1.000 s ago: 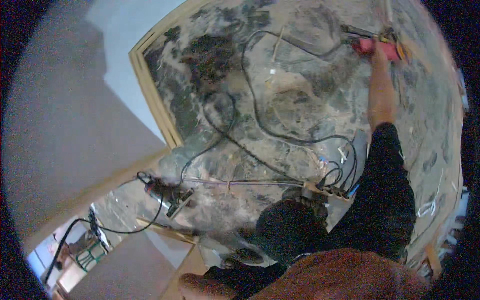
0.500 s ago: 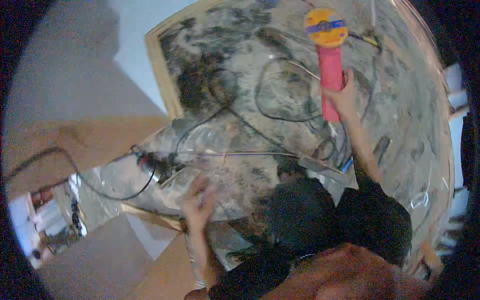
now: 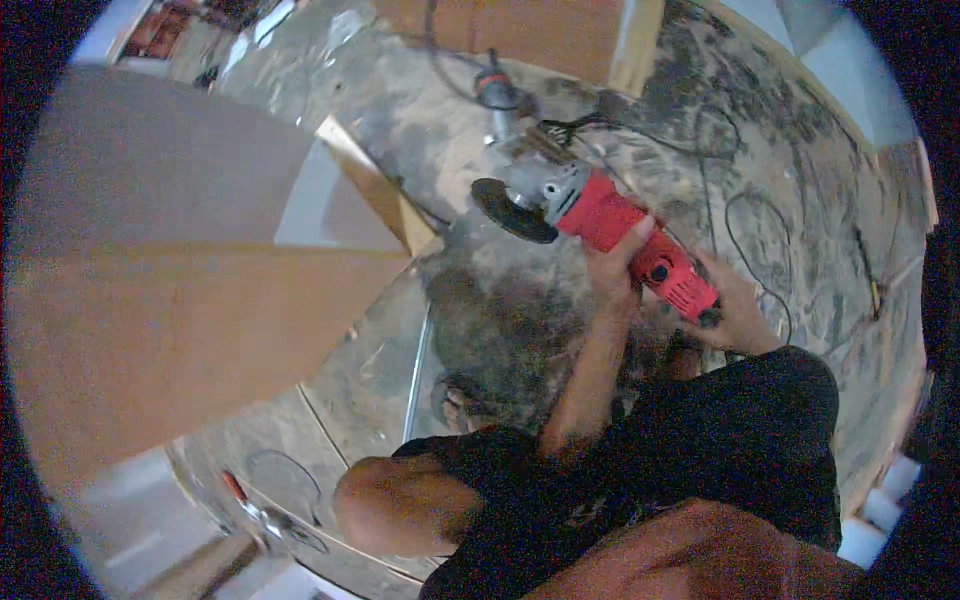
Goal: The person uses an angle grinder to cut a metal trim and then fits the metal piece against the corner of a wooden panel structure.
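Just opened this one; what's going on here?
A person's left hand grips a red angle grinder with a grey metal head; the right hand is at its rear end, with its grip partly hidden. A dark round disc is fitted to the head. Beyond it, a grey-and-black power tool lies on the stained, dusty floor.

Your grinder is red with a grey head and dark disc. Your clothes are black, the floor mottled grey.

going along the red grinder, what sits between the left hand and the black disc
In the head view, the front of the red body and the grey metal head lie between the left hand and black disc.
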A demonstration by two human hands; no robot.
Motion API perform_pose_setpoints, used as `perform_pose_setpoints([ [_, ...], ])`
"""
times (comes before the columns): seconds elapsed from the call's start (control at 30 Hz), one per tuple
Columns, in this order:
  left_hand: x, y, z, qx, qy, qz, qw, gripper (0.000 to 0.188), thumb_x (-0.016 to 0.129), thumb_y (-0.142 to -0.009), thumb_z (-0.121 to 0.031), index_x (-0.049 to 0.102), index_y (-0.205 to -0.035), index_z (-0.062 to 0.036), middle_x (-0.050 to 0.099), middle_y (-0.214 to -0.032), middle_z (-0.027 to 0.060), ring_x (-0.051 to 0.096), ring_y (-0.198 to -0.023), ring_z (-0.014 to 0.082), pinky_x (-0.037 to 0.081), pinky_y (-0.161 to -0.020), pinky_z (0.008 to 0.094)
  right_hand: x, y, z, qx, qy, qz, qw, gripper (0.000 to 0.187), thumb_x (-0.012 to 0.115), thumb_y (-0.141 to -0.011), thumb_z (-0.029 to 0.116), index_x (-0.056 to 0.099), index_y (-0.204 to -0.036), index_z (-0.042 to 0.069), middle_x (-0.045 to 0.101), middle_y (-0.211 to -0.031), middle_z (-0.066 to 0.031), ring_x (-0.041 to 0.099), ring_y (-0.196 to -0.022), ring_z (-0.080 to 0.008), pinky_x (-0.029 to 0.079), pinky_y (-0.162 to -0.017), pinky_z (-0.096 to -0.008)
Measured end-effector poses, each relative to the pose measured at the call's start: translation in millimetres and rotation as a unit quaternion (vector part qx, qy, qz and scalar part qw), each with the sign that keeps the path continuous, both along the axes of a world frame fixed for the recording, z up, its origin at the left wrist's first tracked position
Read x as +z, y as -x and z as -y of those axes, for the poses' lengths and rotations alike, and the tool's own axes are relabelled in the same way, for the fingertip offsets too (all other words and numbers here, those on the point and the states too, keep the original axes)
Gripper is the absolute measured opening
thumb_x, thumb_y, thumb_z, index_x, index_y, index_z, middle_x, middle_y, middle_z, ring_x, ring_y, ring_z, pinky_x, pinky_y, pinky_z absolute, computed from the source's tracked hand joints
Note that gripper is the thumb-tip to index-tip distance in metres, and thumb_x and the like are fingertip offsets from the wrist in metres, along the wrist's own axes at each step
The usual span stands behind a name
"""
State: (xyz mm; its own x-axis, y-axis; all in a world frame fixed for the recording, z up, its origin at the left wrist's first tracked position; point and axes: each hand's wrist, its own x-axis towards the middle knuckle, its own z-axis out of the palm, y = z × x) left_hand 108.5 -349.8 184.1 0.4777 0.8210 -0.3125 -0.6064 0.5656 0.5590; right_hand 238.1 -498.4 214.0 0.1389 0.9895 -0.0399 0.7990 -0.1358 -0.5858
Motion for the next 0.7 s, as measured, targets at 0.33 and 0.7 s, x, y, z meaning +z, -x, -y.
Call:
perform_pose_setpoints([
  [0.33, 18.6, 112.2, -74.6, -0.120, -0.298, -0.129, 0.938, 0.059, 0.080, -0.071, -0.012, 0.051, -0.122, -0.0023, 0.063, -0.108, 0.0103, 0.064, -0.096, 0.0282, 0.052, -0.087, 0.0398, 88.9, 34.9, -81.3, -0.112, 0.058, -0.171, 0.977, 0.072, 0.077, -0.079, 0.026, 0.044, -0.139, 0.005, 0.056, -0.127, -0.0124, 0.056, -0.112, -0.0234, 0.043, -0.098, -0.0374],
  [0.7, 63.8, 132.4, -77.2, -0.185, -0.290, -0.126, 0.931, 0.120, 0.075, -0.075, -0.037, -0.011, -0.146, 0.0088, 0.043, -0.137, 0.0329, 0.049, -0.124, 0.0445, 0.041, -0.104, 0.0441, 81.5, 133.7, -187.5, -0.251, 0.024, -0.429, 0.867, 0.044, 0.072, -0.079, 0.025, 0.061, -0.115, 0.003, 0.066, -0.105, -0.0061, 0.062, -0.095, -0.0145, 0.047, -0.088, -0.0314],
])
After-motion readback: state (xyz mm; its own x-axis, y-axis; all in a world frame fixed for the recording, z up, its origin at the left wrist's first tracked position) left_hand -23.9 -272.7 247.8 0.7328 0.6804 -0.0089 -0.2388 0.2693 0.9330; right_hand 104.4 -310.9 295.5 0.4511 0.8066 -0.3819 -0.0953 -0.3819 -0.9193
